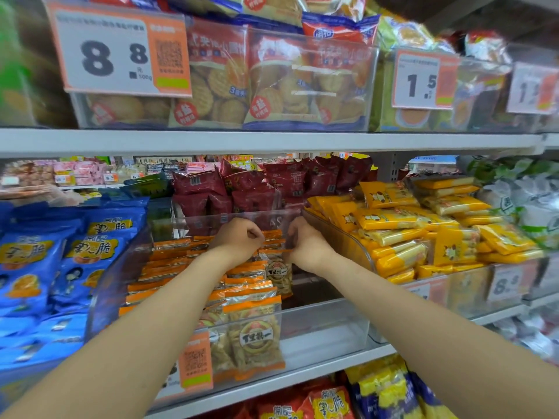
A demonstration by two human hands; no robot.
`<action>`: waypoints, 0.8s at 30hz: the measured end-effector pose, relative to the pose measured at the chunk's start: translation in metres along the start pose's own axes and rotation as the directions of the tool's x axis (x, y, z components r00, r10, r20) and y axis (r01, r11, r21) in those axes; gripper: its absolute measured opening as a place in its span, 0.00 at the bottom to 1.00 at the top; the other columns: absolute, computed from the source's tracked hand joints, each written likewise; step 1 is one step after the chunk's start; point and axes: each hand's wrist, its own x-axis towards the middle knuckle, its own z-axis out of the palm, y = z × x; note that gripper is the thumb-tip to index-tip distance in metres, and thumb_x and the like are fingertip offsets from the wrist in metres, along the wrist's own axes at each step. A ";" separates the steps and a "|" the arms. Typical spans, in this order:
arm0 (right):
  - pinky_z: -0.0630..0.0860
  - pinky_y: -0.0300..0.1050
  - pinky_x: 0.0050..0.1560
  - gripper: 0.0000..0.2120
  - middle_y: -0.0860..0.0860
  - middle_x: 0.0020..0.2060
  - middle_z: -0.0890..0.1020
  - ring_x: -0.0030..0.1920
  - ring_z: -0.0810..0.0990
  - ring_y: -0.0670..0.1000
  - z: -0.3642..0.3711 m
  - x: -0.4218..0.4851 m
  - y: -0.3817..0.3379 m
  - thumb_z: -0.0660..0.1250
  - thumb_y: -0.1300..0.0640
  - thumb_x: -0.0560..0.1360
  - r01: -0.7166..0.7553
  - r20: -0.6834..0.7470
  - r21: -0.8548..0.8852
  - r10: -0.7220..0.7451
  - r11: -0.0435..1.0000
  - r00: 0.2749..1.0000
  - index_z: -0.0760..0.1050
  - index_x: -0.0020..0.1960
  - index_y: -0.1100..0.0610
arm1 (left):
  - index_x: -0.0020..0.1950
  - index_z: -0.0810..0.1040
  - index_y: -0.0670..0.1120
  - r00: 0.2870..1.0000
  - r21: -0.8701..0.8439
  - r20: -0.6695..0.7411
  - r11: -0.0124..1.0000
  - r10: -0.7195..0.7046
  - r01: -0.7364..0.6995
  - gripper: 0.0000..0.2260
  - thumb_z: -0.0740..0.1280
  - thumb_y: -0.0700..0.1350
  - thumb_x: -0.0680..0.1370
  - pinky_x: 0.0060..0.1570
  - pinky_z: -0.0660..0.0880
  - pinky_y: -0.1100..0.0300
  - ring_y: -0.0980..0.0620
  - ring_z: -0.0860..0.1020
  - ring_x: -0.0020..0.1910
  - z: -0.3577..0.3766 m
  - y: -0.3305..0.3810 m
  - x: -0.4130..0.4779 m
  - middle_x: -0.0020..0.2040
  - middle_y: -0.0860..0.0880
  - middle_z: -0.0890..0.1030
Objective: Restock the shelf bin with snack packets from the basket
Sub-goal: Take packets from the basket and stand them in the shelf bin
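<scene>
**tom_k:** so where are the person's hands here?

**restock_dan:** Both forearms reach straight out into the clear bin on the shelf, wrists about level, knuckles up. The left hand and right hand sit near each other at the back of the bin, with a small gap between them.

**tom_k:** holding anything?

**restock_dan:** Looks like it. Fingers on both hands are curled tight, pinching the orange top strip of one packet. The packet hangs upright below and between the two hands, logo facing out, at the rear of the bin. It's just behind the orange packets that fill the bin's left side, front to back.

**tom_k:** neighbours?

**restock_dan:** Yellow packs in the next bin on the right, blue bags on the left, red bags behind.
</scene>
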 end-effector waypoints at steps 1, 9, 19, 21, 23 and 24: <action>0.73 0.44 0.38 0.19 0.53 0.44 0.77 0.44 0.77 0.53 -0.002 -0.003 -0.004 0.75 0.62 0.68 0.030 -0.021 -0.004 -0.030 1.000 0.999 0.68 0.52 0.55 | 0.41 0.80 0.54 1.000 -0.001 0.007 1.000 -0.004 0.004 0.07 0.67 0.45 0.78 0.50 0.78 0.57 0.56 0.79 0.48 -0.004 0.006 -0.002 0.45 0.55 0.82; 0.69 0.45 0.37 0.12 0.49 0.36 0.74 0.35 0.72 0.47 -0.041 -0.077 -0.019 0.72 0.62 0.69 0.254 -0.217 -0.010 -0.250 0.967 0.944 0.71 0.48 0.58 | 0.44 0.83 0.48 0.998 -0.084 -0.037 0.995 0.046 -0.049 0.02 0.73 0.44 0.73 0.38 0.74 0.62 0.56 0.79 0.38 -0.029 0.057 -0.056 0.40 0.52 0.82; 0.73 0.46 0.36 0.10 0.46 0.37 0.74 0.35 0.74 0.49 -0.079 -0.220 0.060 0.69 0.63 0.71 0.261 -0.442 -0.074 -0.267 0.962 0.857 0.70 0.44 0.53 | 0.33 0.75 0.48 0.939 -0.273 0.152 0.926 0.308 -0.260 0.10 0.76 0.43 0.68 0.29 0.68 0.64 0.61 0.69 0.25 0.046 0.140 -0.159 0.27 0.55 0.74; 0.72 0.48 0.37 0.09 0.49 0.36 0.75 0.34 0.74 0.50 -0.080 -0.250 0.092 0.69 0.64 0.70 0.184 -0.437 -0.059 -0.192 0.981 0.879 0.71 0.44 0.55 | 0.35 0.78 0.46 0.917 -0.306 0.235 0.919 0.324 -0.246 0.08 0.77 0.41 0.67 0.33 0.71 0.62 0.59 0.72 0.28 0.082 0.148 -0.176 0.30 0.52 0.78; 0.70 0.47 0.37 0.10 0.48 0.35 0.74 0.33 0.73 0.49 -0.079 -0.281 0.127 0.69 0.63 0.70 0.096 -0.413 -0.073 -0.118 0.993 0.903 0.70 0.43 0.53 | 0.36 0.80 0.45 0.894 -0.336 0.313 0.918 0.320 -0.211 0.05 0.75 0.38 0.67 0.36 0.72 0.60 0.57 0.74 0.30 0.121 0.153 -0.194 0.32 0.49 0.80; 0.70 0.47 0.37 0.10 0.47 0.36 0.74 0.33 0.73 0.49 -0.078 -0.295 0.145 0.70 0.62 0.70 0.059 -0.397 -0.091 -0.091 0.994 0.913 0.70 0.43 0.53 | 0.36 0.80 0.45 0.880 -0.347 0.353 0.918 0.317 -0.192 0.05 0.75 0.37 0.68 0.36 0.72 0.60 0.57 0.75 0.30 0.141 0.155 -0.204 0.32 0.48 0.80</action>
